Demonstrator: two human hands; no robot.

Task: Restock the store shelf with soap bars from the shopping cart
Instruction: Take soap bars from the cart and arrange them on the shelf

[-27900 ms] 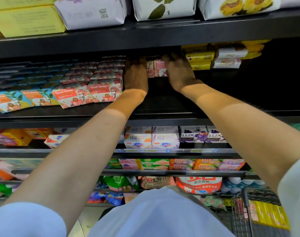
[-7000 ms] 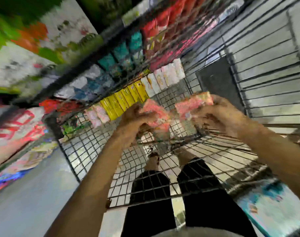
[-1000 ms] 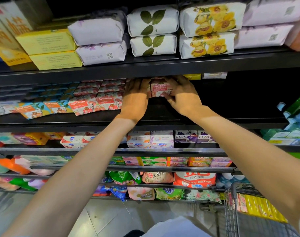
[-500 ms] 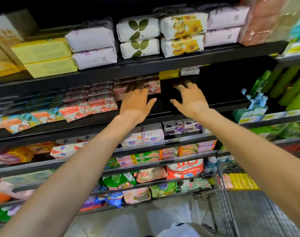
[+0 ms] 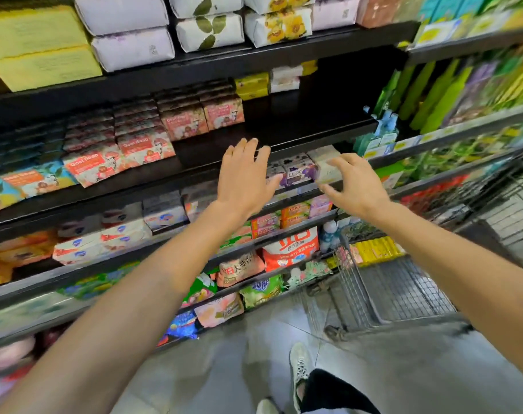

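Your left hand (image 5: 244, 174) and right hand (image 5: 351, 182) are both empty, fingers spread. Cart (image 5: 382, 282) lower right holds soap bars (image 5: 373, 251): light, stiff boxes, probably slick, so pinch the long sides. Shelf (image 5: 284, 127) behind has room.

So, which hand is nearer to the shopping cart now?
Right. The right hand hangs above the shopping cart, close to its front end. The left hand is further left, before the shelf, away from it.
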